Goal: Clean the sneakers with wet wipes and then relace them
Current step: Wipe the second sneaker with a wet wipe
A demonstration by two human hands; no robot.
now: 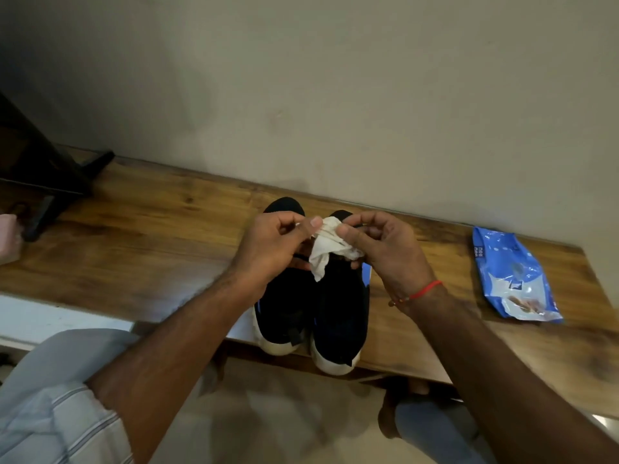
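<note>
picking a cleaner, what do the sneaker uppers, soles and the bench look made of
Sneaker uppers: black, matte, likely knit or mesh fabric; no shine.
Soles: off-white, smooth, probably rubber or foam.
Bench: wood, with visible grain and knots, slight sheen suggesting varnish.

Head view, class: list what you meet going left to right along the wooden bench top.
Dark stand → left sneaker → right sneaker → blue wet-wipes pack.

Two sneakers [315, 306] stand side by side on the counter [150, 236], heels at its near edge. Above them both hands, left hand [268, 246] and right hand [388, 249], hold a wipe [326, 249] between them. A wipes pack [512, 276] lies on the counter well to the right.
</note>
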